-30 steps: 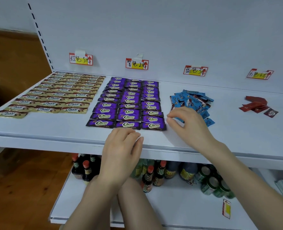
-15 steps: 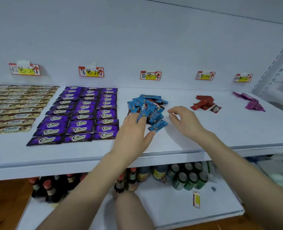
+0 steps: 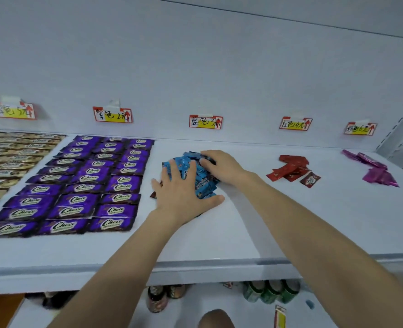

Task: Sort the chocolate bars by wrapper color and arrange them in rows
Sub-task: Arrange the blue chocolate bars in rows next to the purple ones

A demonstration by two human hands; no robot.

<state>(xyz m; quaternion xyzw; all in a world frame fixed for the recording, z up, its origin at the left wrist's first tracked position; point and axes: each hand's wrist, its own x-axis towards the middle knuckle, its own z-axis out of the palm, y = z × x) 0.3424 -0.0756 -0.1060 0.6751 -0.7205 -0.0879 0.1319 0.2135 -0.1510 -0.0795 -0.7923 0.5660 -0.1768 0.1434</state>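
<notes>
A shop, white display shelf (image 3: 254,233), handwritten price tags (image 3: 205,121) at 12 o'clock; purple chocolate bars (image 3: 84,178) in rows at 9 o'clock; bottles (image 3: 156,301), green cans (image 3: 270,292) at 6 o'clock

Five price tags (image 3: 205,121), two hands (image 3: 184,192)

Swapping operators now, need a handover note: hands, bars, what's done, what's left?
Left hand lies flat on the blue pile, fingers spread. Right hand curls over the pile's far side.
Done: gold rows and purple rows are laid out on the shelf.
Left: the blue pile, red pile and pink pile are loose heaps, not yet in rows.
</notes>
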